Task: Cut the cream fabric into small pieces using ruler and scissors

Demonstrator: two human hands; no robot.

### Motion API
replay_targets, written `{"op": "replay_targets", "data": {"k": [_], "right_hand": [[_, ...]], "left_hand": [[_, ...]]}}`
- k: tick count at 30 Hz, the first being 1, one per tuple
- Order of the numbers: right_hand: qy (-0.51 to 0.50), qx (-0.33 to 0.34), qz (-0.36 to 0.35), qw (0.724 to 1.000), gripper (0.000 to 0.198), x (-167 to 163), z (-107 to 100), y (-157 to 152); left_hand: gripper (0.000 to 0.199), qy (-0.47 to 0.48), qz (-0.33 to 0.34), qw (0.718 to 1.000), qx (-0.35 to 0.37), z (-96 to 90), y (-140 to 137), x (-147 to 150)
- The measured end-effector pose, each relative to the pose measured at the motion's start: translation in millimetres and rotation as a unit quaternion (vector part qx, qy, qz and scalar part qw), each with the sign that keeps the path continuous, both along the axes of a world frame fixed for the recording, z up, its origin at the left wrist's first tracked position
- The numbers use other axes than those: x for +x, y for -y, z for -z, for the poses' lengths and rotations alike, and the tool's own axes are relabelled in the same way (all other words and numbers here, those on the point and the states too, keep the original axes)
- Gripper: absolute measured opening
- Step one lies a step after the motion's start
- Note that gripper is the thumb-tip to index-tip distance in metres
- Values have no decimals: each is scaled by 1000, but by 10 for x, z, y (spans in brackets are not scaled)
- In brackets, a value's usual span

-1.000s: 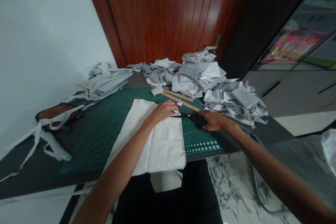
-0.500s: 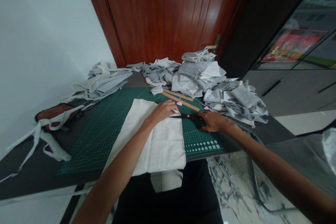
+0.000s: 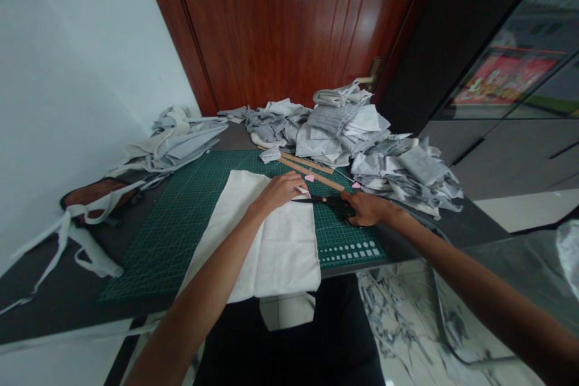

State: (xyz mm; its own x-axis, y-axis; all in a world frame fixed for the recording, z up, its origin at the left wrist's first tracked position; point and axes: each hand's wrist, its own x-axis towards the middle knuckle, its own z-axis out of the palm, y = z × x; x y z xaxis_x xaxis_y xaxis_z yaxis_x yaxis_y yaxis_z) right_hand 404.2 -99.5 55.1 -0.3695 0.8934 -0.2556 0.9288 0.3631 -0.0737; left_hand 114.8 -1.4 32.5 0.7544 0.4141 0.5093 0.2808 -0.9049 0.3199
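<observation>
A white cloth [image 3: 280,247] lies on the green cutting mat [image 3: 172,223], its lower edge hanging at the table's front. My left hand [image 3: 284,188] rests on the cloth's upper right part, fingers closed on its edge, where a small white piece sticks up by the fingertips. My right hand [image 3: 367,207] grips the black handles of a pair of scissors [image 3: 337,205]. The blades point left over the cloth's edge, close under my left fingers. How far the blades are apart cannot be made out.
Wooden rulers [image 3: 312,175] and pink chalk-like pieces [image 3: 309,178] lie beyond my hands. Piles of grey and white fabric [image 3: 344,126] stand along the back, with another fabric heap [image 3: 176,142] at left. A brown pouch [image 3: 97,196] lies among white straps. Scraps [image 3: 393,319] litter the floor.
</observation>
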Motion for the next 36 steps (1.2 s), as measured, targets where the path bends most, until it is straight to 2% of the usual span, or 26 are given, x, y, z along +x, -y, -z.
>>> {"op": "replay_targets", "data": {"k": [8, 19, 26, 32, 36], "right_hand": [[-7, 5, -7, 1000, 45, 31, 26, -26], [20, 16, -11, 1000, 50, 36, 13, -8], [18, -1, -17, 1000, 41, 28, -13, -7], [13, -8, -24, 1000, 41, 26, -32, -10], [14, -7, -18, 1000, 42, 29, -7, -19]], "left_hand": [[10, 4, -2, 1000, 12, 5, -2, -7], [13, 5, -9, 1000, 5, 15, -11, -5], [10, 12, -11, 1000, -7, 42, -39, -14], [20, -3, -56, 998, -33, 46, -124, -147], [7, 32, -121, 991, -50, 33, -149, -224]]}}
